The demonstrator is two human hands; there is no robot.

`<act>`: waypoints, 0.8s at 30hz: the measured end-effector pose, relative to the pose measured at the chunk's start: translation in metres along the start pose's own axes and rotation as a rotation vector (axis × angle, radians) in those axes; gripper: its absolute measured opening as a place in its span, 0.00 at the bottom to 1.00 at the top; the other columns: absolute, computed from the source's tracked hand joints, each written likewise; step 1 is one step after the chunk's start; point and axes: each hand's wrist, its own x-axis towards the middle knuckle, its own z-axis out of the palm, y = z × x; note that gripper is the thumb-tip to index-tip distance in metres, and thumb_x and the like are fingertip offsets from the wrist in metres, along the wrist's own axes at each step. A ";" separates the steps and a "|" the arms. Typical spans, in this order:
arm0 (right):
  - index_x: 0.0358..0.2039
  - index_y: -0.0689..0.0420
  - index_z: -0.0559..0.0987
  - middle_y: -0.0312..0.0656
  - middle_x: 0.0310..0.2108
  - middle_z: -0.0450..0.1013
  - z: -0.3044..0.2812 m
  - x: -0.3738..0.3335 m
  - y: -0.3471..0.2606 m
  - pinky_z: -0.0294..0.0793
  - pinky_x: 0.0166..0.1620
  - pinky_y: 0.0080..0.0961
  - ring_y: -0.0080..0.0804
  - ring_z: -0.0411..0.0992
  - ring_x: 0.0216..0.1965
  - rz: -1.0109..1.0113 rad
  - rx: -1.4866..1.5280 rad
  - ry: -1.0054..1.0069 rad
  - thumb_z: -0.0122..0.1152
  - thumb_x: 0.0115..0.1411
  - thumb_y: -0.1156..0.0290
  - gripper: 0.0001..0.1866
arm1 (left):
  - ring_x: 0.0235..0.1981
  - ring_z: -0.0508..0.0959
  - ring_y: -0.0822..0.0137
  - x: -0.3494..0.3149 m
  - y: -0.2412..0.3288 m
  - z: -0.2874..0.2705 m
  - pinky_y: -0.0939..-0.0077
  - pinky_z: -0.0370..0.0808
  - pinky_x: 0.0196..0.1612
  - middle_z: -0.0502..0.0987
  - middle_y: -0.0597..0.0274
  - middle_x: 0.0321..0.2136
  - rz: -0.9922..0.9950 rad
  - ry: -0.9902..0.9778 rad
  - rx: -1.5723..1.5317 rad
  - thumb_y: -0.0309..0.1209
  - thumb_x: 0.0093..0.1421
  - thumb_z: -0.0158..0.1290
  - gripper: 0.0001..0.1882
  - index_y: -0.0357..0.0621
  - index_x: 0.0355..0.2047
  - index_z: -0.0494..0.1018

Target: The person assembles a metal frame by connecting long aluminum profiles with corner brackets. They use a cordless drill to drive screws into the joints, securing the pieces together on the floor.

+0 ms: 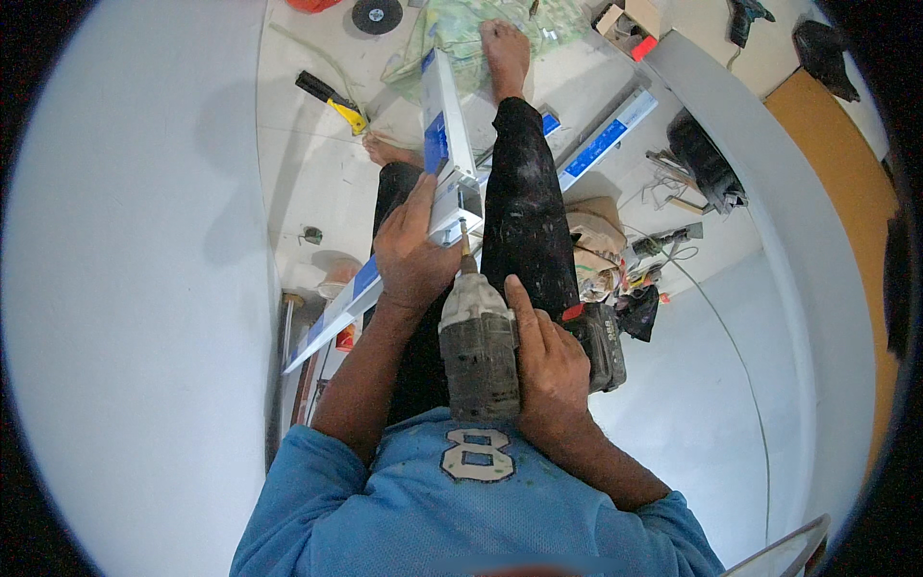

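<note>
Drill (479, 361): grip hidden by right hand (553, 370). Red thing (310, 4), 11 o'clock, cut off by top edge. Clutter (642, 279), 3 o'clock, too small to tell.

the pale tiled floor (332, 183) carries a black disc (376, 15), a black-and-yellow tool (334, 102), a crumpled green-patterned sheet (457, 29), an open cardboard box (630, 19), a blue-and-white strip (606, 139) and, hard to make out, a black object (707, 154) near tangled scraps (673, 173).
</note>
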 end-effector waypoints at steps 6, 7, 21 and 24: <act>0.81 0.66 0.56 0.53 0.50 0.76 -0.005 0.008 -0.007 0.82 0.53 0.44 0.50 0.81 0.50 0.055 0.051 -0.094 0.66 0.59 0.73 0.51 | 0.55 0.88 0.41 0.000 0.004 0.000 0.52 0.84 0.59 0.83 0.32 0.58 -0.062 -0.015 -0.011 0.35 0.51 0.77 0.43 0.28 0.65 0.74; 0.82 0.65 0.55 0.54 0.51 0.76 -0.004 0.007 -0.007 0.82 0.54 0.45 0.51 0.80 0.51 0.070 0.058 -0.107 0.68 0.58 0.73 0.52 | 0.55 0.87 0.41 0.000 0.004 0.000 0.52 0.84 0.60 0.83 0.32 0.58 -0.071 -0.022 -0.016 0.35 0.51 0.77 0.43 0.28 0.65 0.74; 0.64 0.62 0.77 0.59 0.56 0.83 -0.026 0.121 0.049 0.81 0.61 0.42 0.52 0.83 0.58 0.272 0.478 0.081 0.79 0.62 0.67 0.32 | 0.54 0.87 0.38 0.007 0.003 -0.010 0.52 0.85 0.58 0.84 0.33 0.55 -0.066 0.117 -0.113 0.26 0.55 0.70 0.34 0.31 0.63 0.77; 0.52 0.63 0.83 0.49 0.46 0.83 0.008 0.179 0.078 0.80 0.48 0.35 0.38 0.82 0.45 0.309 0.620 0.119 0.83 0.60 0.61 0.26 | 0.54 0.87 0.38 0.006 0.002 -0.011 0.52 0.85 0.58 0.84 0.33 0.55 -0.077 0.141 -0.109 0.26 0.53 0.70 0.34 0.31 0.62 0.78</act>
